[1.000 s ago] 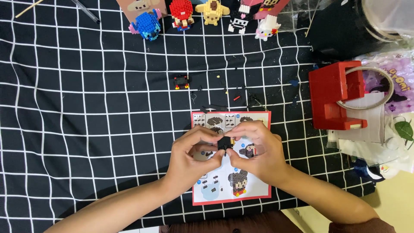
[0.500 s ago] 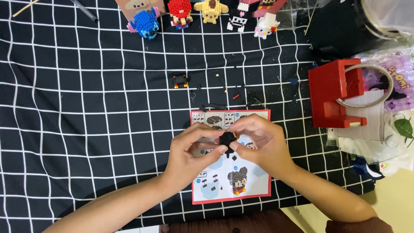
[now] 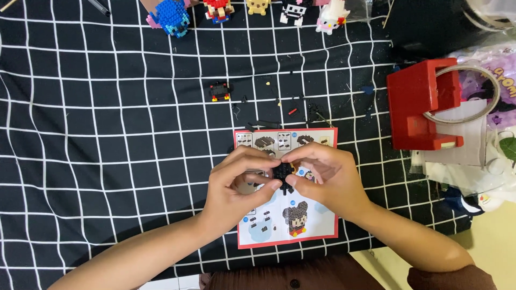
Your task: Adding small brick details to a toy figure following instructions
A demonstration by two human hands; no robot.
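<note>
Black micro-brick assembly (image 3: 282,173) sits pinched between both hands above the red-bordered instruction sheet (image 3: 301,225), near the front of the tabletop (image 3: 107,134). Left hand (image 3: 236,182) grips it with thumb and fingertips closed from the left; right hand (image 3: 328,180) clamps it likewise from the right. Small black-and-red brick piece (image 3: 220,92) lies well apart, finished brick figures (image 3: 172,16) line the far edge, and a red box (image 3: 422,104) stands to the right
</note>
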